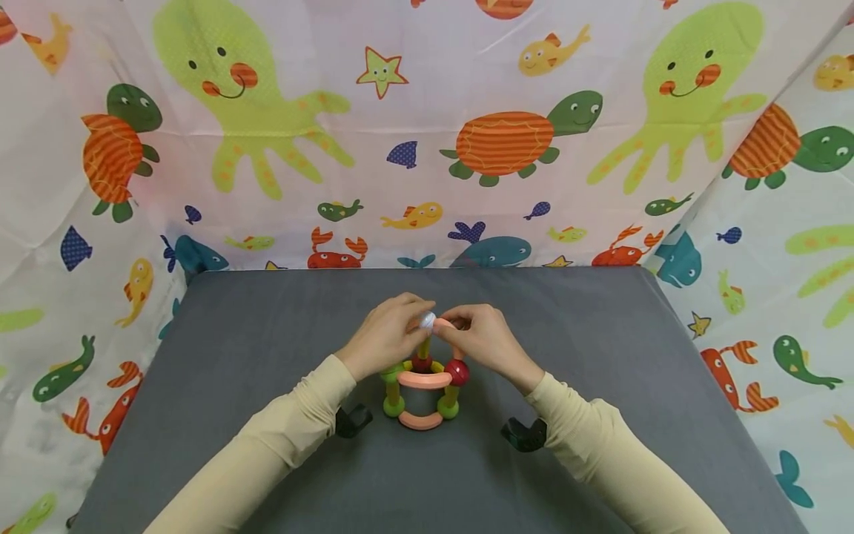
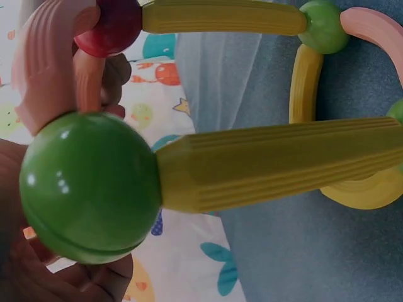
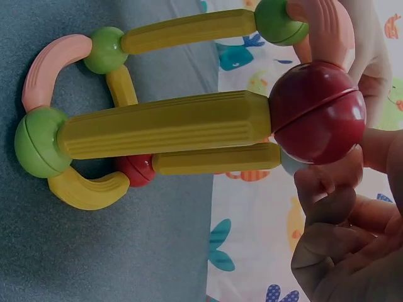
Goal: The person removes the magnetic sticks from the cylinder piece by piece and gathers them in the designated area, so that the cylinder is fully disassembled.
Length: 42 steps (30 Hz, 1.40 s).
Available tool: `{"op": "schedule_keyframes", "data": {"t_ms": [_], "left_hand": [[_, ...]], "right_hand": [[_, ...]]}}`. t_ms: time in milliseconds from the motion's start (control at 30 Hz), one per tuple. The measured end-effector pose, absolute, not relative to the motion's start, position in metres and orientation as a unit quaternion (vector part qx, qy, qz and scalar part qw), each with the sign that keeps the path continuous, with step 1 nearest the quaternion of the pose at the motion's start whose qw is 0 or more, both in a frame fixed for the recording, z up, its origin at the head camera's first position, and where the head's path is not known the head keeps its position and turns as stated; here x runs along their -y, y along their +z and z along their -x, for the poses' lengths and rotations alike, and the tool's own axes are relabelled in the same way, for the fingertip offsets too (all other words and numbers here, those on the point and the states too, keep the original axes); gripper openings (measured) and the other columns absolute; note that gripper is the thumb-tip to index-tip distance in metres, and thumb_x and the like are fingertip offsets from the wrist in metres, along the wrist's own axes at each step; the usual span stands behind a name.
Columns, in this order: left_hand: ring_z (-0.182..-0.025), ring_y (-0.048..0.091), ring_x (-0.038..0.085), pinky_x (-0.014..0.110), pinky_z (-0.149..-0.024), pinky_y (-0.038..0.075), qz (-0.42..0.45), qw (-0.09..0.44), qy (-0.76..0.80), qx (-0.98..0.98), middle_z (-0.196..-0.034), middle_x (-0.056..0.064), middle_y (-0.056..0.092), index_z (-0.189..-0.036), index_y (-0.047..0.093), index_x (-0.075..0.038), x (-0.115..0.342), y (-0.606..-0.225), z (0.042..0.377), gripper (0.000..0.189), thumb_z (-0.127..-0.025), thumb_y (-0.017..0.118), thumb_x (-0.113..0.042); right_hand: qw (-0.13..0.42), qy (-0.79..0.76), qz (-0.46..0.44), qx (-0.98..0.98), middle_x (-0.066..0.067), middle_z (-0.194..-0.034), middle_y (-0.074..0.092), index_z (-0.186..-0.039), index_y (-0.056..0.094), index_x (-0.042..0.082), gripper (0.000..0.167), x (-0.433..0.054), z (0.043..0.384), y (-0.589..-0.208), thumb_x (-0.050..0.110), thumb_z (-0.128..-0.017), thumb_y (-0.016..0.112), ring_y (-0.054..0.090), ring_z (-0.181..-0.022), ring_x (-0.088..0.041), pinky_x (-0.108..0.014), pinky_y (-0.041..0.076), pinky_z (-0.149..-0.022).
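A standing frame of balls and rods rises between the two hands. In the head view the left hand point(image 1: 390, 337) pinches a pale ball point(image 1: 428, 321) at the top of an upright yellow rod point(image 1: 425, 347). The right hand point(image 1: 490, 340) holds a pink curved rod point(image 1: 442, 324) against that ball. Its other end meets a red ball point(image 1: 457, 372) on the near right corner. A green ball point(image 2: 91, 185) fills the left wrist view, with the left fingers behind it. In the right wrist view the right fingers curl beside the red ball, partly hiding the pale ball point(image 3: 291, 165).
Lower in the frame are green balls point(image 1: 394, 406), a pink curved rod point(image 1: 420, 421) at the front and a yellow curved rod point(image 3: 88, 192). The frame stands on a grey cloth-covered table point(image 1: 267, 319). A printed curtain point(image 1: 414, 96) closes the back and sides.
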State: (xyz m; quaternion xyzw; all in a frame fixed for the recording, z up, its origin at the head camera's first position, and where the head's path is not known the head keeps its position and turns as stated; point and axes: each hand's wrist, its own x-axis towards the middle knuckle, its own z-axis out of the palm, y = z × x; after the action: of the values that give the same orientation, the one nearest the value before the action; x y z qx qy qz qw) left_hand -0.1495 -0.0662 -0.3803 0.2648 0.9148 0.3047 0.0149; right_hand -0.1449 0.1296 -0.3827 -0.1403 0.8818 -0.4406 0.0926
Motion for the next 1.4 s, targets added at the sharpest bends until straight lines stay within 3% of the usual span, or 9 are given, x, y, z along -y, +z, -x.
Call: {"op": "schedule_keyframes", "data": {"t_ms": [300,900,1400], "left_hand": [[-0.1,0.065,0.026,0.042,-0.086,0.054,-0.266,-0.013,0.304,-0.914,-0.114,0.008,0.07,-0.119,0.07,-0.006,0.0655,-0.382,0.1496,0.029,-0.091,0.069,-0.013],[-0.095,0.067,0.023,0.039,-0.081,0.056,-0.266,-0.021,0.307,-0.914,-0.111,0.008,0.071,-0.116,0.072,-0.006,0.0642,-0.3838,0.1504,0.027,-0.089,0.071,-0.013],[-0.091,0.066,0.022,0.038,-0.079,0.057,-0.272,-0.033,0.299,-0.914,-0.108,0.008,0.07,-0.114,0.072,-0.005,0.0629,-0.3847,0.149,0.027,-0.088,0.073,-0.012]], "right_hand": [[0.091,-0.44,0.135,-0.883,-0.003,-0.052,0.059,-0.105,0.074,0.009,0.027,-0.1279,0.1449,-0.3824,0.032,-0.092,0.068,0.057,-0.047,-0.016,-0.026,0.039,-0.049],[0.098,-0.453,0.124,-0.877,-0.003,-0.054,0.06,-0.1,0.072,0.012,0.022,-0.1308,0.1452,-0.3838,0.032,-0.094,0.066,0.059,-0.052,-0.02,-0.024,0.032,-0.045],[0.088,-0.449,0.109,-0.883,-0.003,-0.053,0.06,-0.099,0.071,0.01,0.022,-0.1296,0.1443,-0.3842,0.031,-0.093,0.067,0.06,-0.053,-0.019,-0.028,0.041,-0.049]]}}
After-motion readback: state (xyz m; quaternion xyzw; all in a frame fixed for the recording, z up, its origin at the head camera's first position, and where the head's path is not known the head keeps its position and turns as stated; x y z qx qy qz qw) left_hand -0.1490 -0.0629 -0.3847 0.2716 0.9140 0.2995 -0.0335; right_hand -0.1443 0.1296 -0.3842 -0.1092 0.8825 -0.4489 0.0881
